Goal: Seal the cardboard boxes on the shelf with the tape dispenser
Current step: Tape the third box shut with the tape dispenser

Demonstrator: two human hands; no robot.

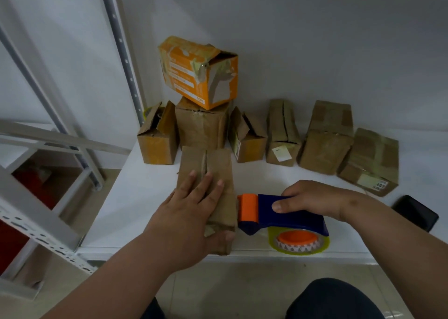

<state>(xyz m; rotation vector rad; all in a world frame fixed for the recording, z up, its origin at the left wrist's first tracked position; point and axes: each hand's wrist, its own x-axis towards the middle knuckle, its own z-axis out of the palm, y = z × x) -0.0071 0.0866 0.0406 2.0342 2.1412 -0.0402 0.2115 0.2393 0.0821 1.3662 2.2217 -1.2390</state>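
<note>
My left hand (191, 212) lies flat, fingers straight, pressing the front box (208, 173) flaps shut so the seam stays closed for taping. My right hand (312, 198) grips the tape dispenser (286, 218) just right of the box; its orange roller end points left, long axis across the shelf (135, 197)

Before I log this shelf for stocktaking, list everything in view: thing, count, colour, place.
front box: one, brown, near shelf edge, flaps closed, untaped.
other brown boxes: six, in a row behind; two at left have raised flaps.
orange box: one, stacked on a brown box at back.
tape dispenser: one, blue and orange, right of front box.
phone: one, black, far right.
shelf: one, white.
left hand: flat on front box.
right hand: grips the dispenser.
</note>
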